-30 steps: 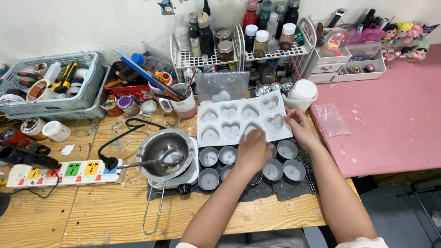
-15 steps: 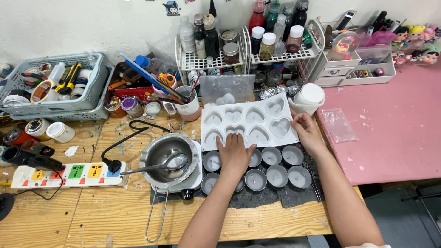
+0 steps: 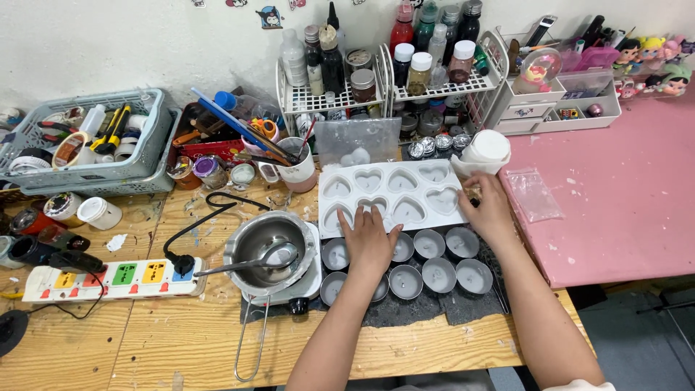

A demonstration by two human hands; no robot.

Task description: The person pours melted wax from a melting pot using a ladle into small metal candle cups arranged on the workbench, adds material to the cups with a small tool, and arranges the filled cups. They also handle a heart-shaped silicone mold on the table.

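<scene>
A white silicone mould with heart-shaped cavities (image 3: 391, 190) lies on the wooden table, partly over a group of small round metal tins (image 3: 434, 271) filled with pale wax. My left hand (image 3: 369, 242) lies flat, fingers spread, on the mould's near edge and over the tins. At the mould's right edge, my right hand (image 3: 491, 210) grips its corner. A steel melting pot (image 3: 269, 242) with a spoon in it stands on a small hotplate to the left of the tins.
A coloured power strip (image 3: 116, 279) lies at the left with a black cable. A grey basket of tools (image 3: 87, 148) and wire racks of bottles (image 3: 376, 69) line the back. The pink table (image 3: 622, 203) holds a plastic bag (image 3: 534, 194). A white jar (image 3: 486, 148) stands behind the mould.
The mould and both hands sit lower and further left over the tins than a second ago; my left hand has spread flat on the mould's near edge.
</scene>
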